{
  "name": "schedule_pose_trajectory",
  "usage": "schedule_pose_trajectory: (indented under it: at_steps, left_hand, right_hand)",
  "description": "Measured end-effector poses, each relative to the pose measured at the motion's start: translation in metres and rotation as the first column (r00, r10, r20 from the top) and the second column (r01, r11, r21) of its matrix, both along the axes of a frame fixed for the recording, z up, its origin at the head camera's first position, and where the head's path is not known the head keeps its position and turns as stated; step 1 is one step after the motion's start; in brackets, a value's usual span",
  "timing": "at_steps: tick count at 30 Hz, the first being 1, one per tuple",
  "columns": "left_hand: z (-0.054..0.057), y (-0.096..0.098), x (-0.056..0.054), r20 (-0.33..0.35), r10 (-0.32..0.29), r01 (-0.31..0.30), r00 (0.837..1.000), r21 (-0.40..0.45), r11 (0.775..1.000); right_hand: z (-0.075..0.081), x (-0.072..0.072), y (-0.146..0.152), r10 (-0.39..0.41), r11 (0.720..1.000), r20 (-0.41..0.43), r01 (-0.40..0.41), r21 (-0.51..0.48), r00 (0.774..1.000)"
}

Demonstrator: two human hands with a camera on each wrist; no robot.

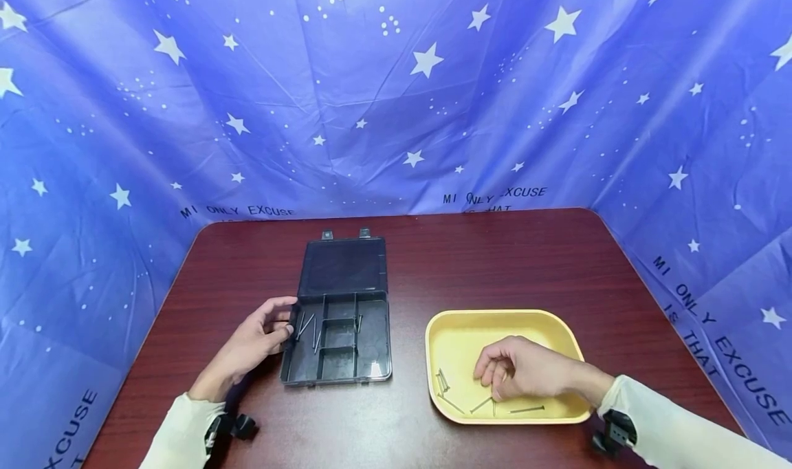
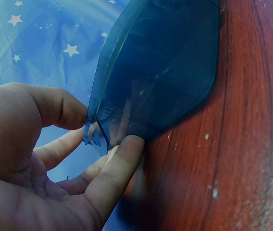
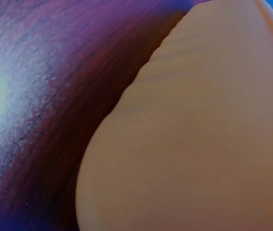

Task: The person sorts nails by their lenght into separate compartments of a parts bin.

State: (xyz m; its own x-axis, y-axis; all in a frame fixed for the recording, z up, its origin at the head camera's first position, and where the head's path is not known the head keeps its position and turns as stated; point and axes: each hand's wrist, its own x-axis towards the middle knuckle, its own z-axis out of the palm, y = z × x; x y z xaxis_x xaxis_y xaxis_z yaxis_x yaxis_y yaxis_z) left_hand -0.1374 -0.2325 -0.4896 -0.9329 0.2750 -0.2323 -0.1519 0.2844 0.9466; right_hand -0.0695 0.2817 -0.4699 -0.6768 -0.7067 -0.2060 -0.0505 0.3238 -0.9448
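A dark translucent compartment box (image 1: 337,377) lies with its lid (image 1: 343,266) swung back on the table. My left hand (image 1: 256,342) grips its left side; in the left wrist view, thumb and fingers hold the box wall (image 2: 175,77) at a corner. Nails (image 1: 307,326) lie in the left compartment, and more metal shows in the right one (image 1: 359,323). Inside the yellow tray (image 1: 504,318), my right hand (image 1: 526,369) has bent fingers low over several loose nails (image 1: 526,409). One nail (image 1: 493,407) shows just under its thumb; whether it is pinched is unclear.
Both containers stand on a dark red wood table (image 1: 495,263), with bare wood between them. A blue star-printed curtain (image 1: 383,97) hangs behind and at both sides. A smooth tan surface (image 3: 189,134) fills much of the right wrist view, hiding the fingers.
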Motion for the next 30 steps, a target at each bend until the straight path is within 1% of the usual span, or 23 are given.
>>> schedule_pose_trajectory:
  at_steps: [3, 6, 8, 10, 13, 21, 27, 28, 30]
  left_hand:
    - [-0.0001, -0.0003, 0.0006, -0.007, -0.003, 0.003, 1.000, 0.008, 1.000]
    - [0.0004, -0.0003, 0.0009, -0.008, 0.000, 0.000, 1.000, 0.011, 1.000]
    - [0.0009, -0.0003, 0.0011, -0.008, 0.002, -0.002, 1.000, 0.011, 1.000]
    - [0.0013, -0.0004, 0.0013, -0.008, 0.005, -0.005, 1.000, 0.010, 1.000]
    - [0.0007, -0.0003, 0.0016, -0.010, 0.001, -0.001, 1.000, 0.011, 1.000]
    - [-0.0001, 0.0002, 0.0021, -0.017, -0.005, 0.005, 1.000, 0.010, 1.000]
    - [0.0005, -0.0001, 0.0026, -0.006, -0.003, 0.003, 1.000, 0.011, 1.000]
    - [0.0007, 0.0000, 0.0025, -0.006, -0.003, 0.004, 1.000, 0.010, 1.000]
    - [0.0006, 0.0002, 0.0021, -0.006, -0.003, 0.003, 1.000, 0.004, 1.000]
  right_hand:
    - [-0.0015, 0.0017, -0.0004, 0.002, 0.999, -0.058, 0.000, 0.032, 0.998]
    - [-0.0032, 0.0023, -0.0006, 0.015, 0.998, -0.140, -0.005, 0.070, 0.990]
    - [-0.0046, 0.0022, -0.0007, 0.033, 0.995, -0.204, -0.013, 0.099, 0.978]
    - [-0.0057, 0.0018, -0.0008, 0.053, 0.992, -0.269, -0.019, 0.128, 0.962]
    - [-0.0067, 0.0011, -0.0011, 0.075, 0.986, -0.317, -0.023, 0.164, 0.945]
    - [-0.0057, -0.0013, -0.0002, 0.118, 0.982, -0.299, -0.067, 0.177, 0.947]
    - [-0.0068, -0.0033, 0.0029, 0.108, 0.989, -0.213, -0.084, 0.123, 0.971]
    - [-0.0069, -0.0035, 0.0035, 0.108, 0.990, -0.204, -0.087, 0.112, 0.973]
    - [-0.0062, -0.0035, 0.0047, 0.115, 0.990, -0.215, -0.095, 0.100, 0.970]
